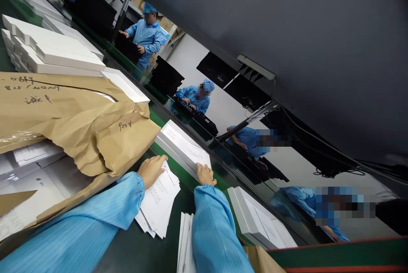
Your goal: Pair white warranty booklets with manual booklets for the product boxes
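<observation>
Prob laying manual (191, 149) in box (174, 153) w/ R hand (205, 175) at its end (can't tell if gripping), clutching leaflets (161, 205) over belt (184, 200) in L hand (153, 172), prob needing clean R release next.

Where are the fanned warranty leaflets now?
In the head view, the warranty leaflets are low, left of centre, in the left hand, right of the brown bag.
</observation>
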Demonstrator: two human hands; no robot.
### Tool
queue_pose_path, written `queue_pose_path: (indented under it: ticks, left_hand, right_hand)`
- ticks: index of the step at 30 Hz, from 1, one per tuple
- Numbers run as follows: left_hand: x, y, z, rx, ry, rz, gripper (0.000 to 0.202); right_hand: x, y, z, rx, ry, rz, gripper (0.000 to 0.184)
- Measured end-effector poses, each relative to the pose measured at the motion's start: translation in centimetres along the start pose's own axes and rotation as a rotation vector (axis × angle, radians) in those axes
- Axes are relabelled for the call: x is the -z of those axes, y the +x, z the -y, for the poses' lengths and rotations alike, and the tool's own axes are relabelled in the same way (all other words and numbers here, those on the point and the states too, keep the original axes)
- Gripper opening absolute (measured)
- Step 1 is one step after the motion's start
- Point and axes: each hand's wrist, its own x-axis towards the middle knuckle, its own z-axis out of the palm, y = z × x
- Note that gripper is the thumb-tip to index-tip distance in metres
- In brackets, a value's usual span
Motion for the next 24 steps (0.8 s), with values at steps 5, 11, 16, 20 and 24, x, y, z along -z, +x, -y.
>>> queue_pose_path:
  ticks: [5,11,16,20,24]
  left_hand:
    - [-0.2,0.1,0.3,-0.003,-0.085,-0.015,0.034]
    - [-0.6,0.4,0.7,0.078,-0.179,-0.006,0.022]
    - [-0.6,0.5,0.9,0.044,-0.193,-0.027,0.006]
    - [-0.3,0.4,0.6,0.070,-0.244,-0.062,0.005]
    - [0.1,0.8,-0.4,0.135,-0.495,-0.147,0.014]
  right_hand:
    - [0.0,0.8,-0.9,0.017,-0.071,0.051,0.038]
    - [1.0,0.0,-1.3,0.076,-0.059,0.041,0.031]
    - [2.3,-3.1,-0.7,0.184,0.040,-0.085,0.029]
    - [2.4,-8.3,-0.1,0.297,0.182,-0.070,0.034]
    - [1.3,-14.8,0.9,0.198,0.819,0.157,0.041]
